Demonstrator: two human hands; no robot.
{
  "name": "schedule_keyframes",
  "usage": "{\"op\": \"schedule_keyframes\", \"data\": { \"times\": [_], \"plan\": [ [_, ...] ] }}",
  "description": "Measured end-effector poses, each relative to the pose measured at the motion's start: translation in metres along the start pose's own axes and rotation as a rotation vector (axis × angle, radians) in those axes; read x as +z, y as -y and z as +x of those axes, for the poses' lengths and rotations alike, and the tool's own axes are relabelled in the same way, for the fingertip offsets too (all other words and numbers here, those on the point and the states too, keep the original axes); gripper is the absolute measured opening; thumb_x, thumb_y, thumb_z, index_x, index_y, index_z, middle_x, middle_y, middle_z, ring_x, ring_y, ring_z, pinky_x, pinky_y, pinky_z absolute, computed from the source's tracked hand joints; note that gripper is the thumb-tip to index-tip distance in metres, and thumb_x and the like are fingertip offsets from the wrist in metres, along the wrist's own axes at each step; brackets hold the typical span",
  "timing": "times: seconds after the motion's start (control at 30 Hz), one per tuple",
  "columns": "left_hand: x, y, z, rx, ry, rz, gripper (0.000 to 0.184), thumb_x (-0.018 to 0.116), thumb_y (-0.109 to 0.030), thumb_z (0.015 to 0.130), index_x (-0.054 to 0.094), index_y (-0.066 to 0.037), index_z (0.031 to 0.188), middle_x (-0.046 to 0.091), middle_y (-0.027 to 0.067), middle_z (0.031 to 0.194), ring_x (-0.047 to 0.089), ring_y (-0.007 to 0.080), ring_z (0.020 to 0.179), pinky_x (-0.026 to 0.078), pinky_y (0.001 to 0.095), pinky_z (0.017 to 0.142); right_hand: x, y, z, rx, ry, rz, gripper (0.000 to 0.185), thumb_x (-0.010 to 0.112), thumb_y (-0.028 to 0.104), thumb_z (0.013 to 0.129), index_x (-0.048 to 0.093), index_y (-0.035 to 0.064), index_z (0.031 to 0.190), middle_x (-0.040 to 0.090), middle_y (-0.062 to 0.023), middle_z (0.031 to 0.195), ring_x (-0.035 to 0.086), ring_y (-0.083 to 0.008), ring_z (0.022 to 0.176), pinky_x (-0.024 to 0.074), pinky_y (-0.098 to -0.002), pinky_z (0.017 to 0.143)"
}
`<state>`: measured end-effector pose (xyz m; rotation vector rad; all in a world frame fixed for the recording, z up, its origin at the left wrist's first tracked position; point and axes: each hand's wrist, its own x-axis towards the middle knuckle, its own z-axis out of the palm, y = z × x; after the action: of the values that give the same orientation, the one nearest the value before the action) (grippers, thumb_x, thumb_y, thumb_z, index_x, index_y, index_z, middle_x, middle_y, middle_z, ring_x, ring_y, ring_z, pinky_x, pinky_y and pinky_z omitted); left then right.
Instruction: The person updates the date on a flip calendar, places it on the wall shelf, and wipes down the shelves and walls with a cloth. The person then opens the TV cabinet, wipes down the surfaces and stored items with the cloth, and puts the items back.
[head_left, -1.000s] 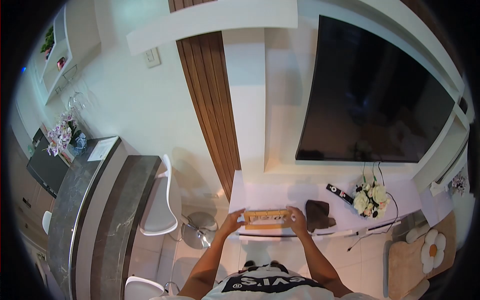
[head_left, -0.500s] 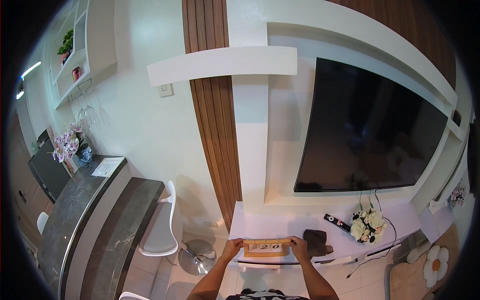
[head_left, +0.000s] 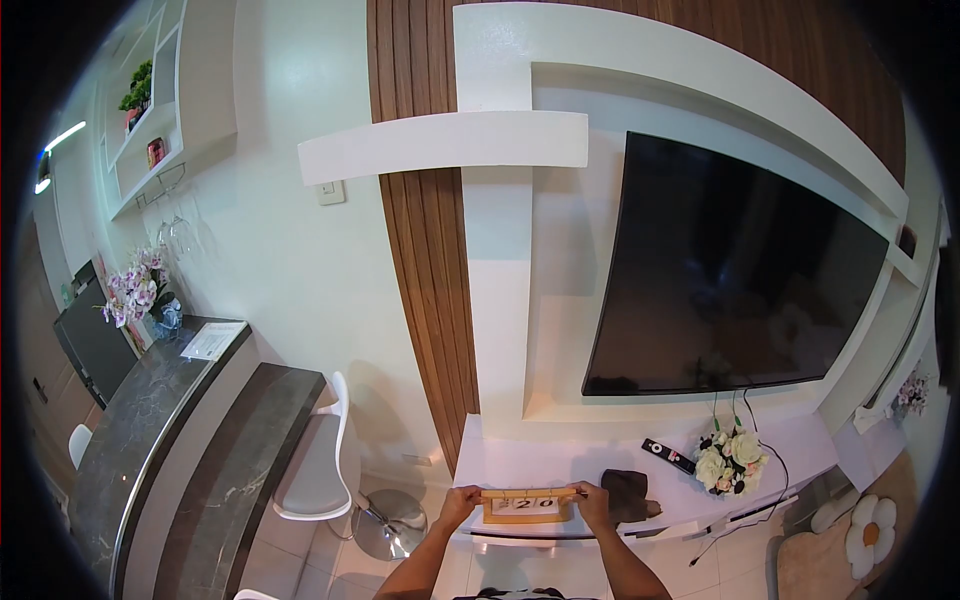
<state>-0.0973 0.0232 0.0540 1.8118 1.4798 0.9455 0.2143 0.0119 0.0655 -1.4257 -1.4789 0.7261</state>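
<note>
A small wooden desk calendar (head_left: 524, 516) with white cards, the number 20 readable on them, is at the front edge of the white TV console (head_left: 560, 455). My left hand (head_left: 461, 503) is closed on the left end of its top bar. At the opposite end, my right hand (head_left: 590, 502) pinches the same bar. Whether the calendar's base rests on the console or hangs just above it, I cannot tell. Just right of my right hand lies a dark brown object (head_left: 626, 492) of unclear kind.
Farther right on the console are a remote control (head_left: 668, 456), a cream flower arrangement (head_left: 728, 463) and a black cable (head_left: 786, 470). A large TV (head_left: 735, 270) hangs above. To the left stand a white bar stool (head_left: 318, 470) and a dark marble counter (head_left: 130, 420).
The view has tilted up slightly, so the scene sits a little lower in the picture. Both hands keep their hold on the calendar, with no clear movement against the console.
</note>
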Motion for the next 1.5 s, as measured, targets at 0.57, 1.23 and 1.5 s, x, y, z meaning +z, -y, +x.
{"op": "schedule_keyframes", "data": {
  "times": [0.57,1.23,1.5],
  "plan": [
    [0.007,0.003,-0.001,0.025,-0.074,-0.088,0.014,0.072,-0.007,0.073,0.067,-0.003,0.085,0.059,0.0157,0.064,0.054,0.0204,0.052,0.044,0.0317,0.053,0.003,-0.005,0.002,0.012,-0.004,0.010,0.018,0.067,-0.002,0.071,0.068,0.0012,0.088,0.069,-0.0094,0.077,0.065,-0.0116,0.070,0.0505,-0.0239,0.066],
    [0.004,-0.009,-0.004,-0.070,-0.060,-0.048,0.016,0.069,-0.003,0.073,0.068,-0.003,0.089,0.067,0.0130,0.074,0.065,0.0171,0.065,0.050,0.0286,0.060,0.002,-0.002,0.000,0.005,-0.025,0.005,0.021,0.068,-0.002,0.068,0.068,0.0024,0.089,0.069,-0.0094,0.077,0.065,-0.0136,0.070,0.0505,-0.0252,0.067],
    [0.008,-0.003,-0.002,-0.058,-0.076,-0.046,0.014,0.070,-0.001,0.072,0.068,-0.001,0.085,0.062,0.0100,0.066,0.056,0.0126,0.059,0.047,0.0279,0.057,0.004,-0.008,0.002,0.059,0.009,0.022,0.023,0.067,-0.001,0.068,0.068,0.0052,0.090,0.069,-0.0101,0.078,0.066,-0.0158,0.072,0.0507,-0.0260,0.069]
  ]
}}
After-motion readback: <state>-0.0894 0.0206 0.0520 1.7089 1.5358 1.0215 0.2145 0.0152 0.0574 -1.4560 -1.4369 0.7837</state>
